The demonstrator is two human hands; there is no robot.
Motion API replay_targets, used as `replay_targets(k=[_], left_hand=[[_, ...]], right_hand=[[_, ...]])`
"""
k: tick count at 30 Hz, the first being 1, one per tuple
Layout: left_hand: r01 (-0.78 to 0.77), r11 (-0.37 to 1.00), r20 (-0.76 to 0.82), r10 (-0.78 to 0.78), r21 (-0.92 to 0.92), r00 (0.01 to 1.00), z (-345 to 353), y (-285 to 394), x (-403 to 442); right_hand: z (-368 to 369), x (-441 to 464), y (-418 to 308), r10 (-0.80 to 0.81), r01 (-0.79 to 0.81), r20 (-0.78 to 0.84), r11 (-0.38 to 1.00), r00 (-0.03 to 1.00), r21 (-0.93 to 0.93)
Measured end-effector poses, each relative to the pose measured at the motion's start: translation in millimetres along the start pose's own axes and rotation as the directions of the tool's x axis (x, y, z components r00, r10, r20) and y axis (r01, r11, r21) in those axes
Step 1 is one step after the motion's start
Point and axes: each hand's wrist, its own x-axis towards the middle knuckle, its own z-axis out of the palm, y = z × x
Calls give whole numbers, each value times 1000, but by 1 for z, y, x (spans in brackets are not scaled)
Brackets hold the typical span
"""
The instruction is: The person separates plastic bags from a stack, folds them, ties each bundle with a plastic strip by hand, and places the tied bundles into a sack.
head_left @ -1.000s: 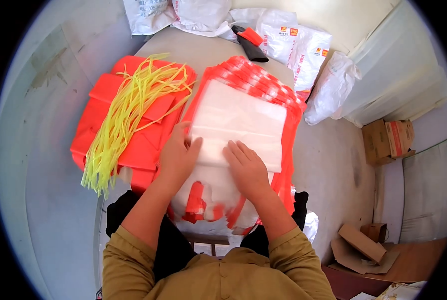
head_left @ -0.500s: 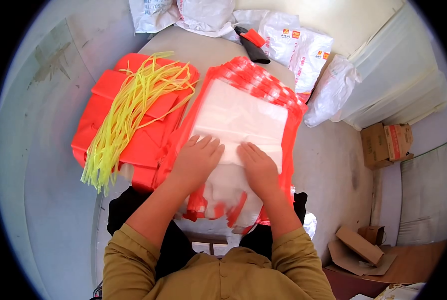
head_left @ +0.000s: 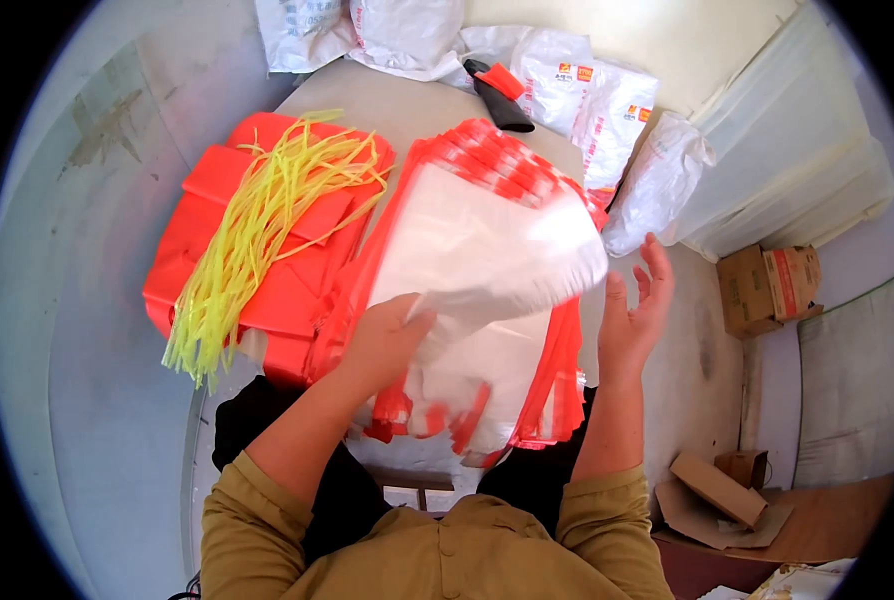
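Note:
A white plastic bag (head_left: pixel 467 235) lies on top of a fanned stack of red-and-white plastic bags (head_left: pixel 559 375) in front of me. My left hand (head_left: pixel 389 335) pinches the near-left edge of this white bag. Its right part is lifted and curls over, with a shiny bulge. To the right of the stack, my right hand (head_left: pixel 635 320) is raised with its fingers apart and holds nothing. The lifted edge of the bag is close to that hand but not touching it.
Left of the stack is a pile of folded red plastic (head_left: pixel 202 240), topped by a bundle of yellow strips (head_left: pixel 252 235). White printed sacks (head_left: pixel 557 85) and a black tube-like item (head_left: pixel 504 100) line the table's back. Cardboard boxes (head_left: pixel 752 290) stand at the right.
Both hands lay flat on the white bag before. Now the left hand pinches its edge, the bag's right side has risen, and the right hand has moved off to the right and up.

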Motion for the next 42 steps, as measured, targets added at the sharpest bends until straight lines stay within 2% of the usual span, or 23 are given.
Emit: replay_targets(k=[1,2,3,5,6,8,10,14,16,17,19,22,23,24,25,28,29,31,32,35,37,39,42], left_hand=[[87,949,22,-84,-303,996,1,-16,7],[166,800,69,-156,-576,985,1,-30,13],[193,775,74,-187,-601,980,0,-32,15],[247,717,86,-254,-652,963,-3,-38,17],[226,771,43,-250,-595,967,-4,-50,20],[196,865,-25,-234,-461,972,-2,-73,28],[195,858,61,-189,-475,980,-8,-55,20],[169,903,95,-143,-396,985,-13,-57,18],[135,882,101,-100,-453,990,-11,-62,19],[118,869,104,-77,-480,992,-10,-62,19],[183,845,126,-138,-502,982,-10,-58,19],[243,799,155,-188,-550,970,-11,-48,18],[257,782,164,-199,-568,966,-11,-45,17],[269,752,191,-192,-601,963,-12,-44,17],[283,722,219,-184,-632,958,-13,-42,17],[315,656,265,-177,-686,948,-14,-22,12],[324,639,274,-180,-698,945,-13,-17,9],[267,714,216,-164,-648,962,-7,-33,15],[236,749,185,-153,-619,971,-5,-41,15],[157,879,52,-150,-451,987,0,-28,5],[95,976,-14,-100,-197,995,2,-43,10],[61,997,-15,-60,53,998,-6,-47,11],[218,965,-71,-209,145,975,-28,8,-3]], right_hand=[[6,0,-3,48,-47,-19,996,999,81],[14,-1,-6,98,-92,-33,982,995,164],[26,-9,-11,65,-60,-29,986,997,156],[38,-32,-10,-19,12,145,999,989,49],[43,-44,-10,-53,54,236,999,970,0],[55,-66,-17,-102,90,451,995,887,48],[69,-73,-22,-308,238,590,951,747,196],[87,-71,-50,-330,304,763,935,556,182],[105,-72,-39,-341,349,801,920,493,177],[112,-69,-34,-318,360,789,924,526,133],[122,-66,-24,-275,377,759,925,591,43],[121,-73,-11,-41,-1,538,997,842,78],[117,-78,-10,161,-283,548,948,821,144],[112,-81,-13,349,-538,570,818,744,202],[106,-83,-17,506,-747,602,618,617,246],[83,-78,-47,574,-849,657,485,489,208],[84,-81,-44,559,-851,661,458,501,257],[91,-91,-31,529,-847,666,398,525,352],[93,-93,-28,526,-829,651,446,548,337],[104,-97,-28,486,-770,629,557,607,313],[105,-96,-26,444,-740,633,585,634,331],[108,-96,-25,449,-748,635,571,629,337],[108,-95,-21,464,-760,630,550,623,346]])
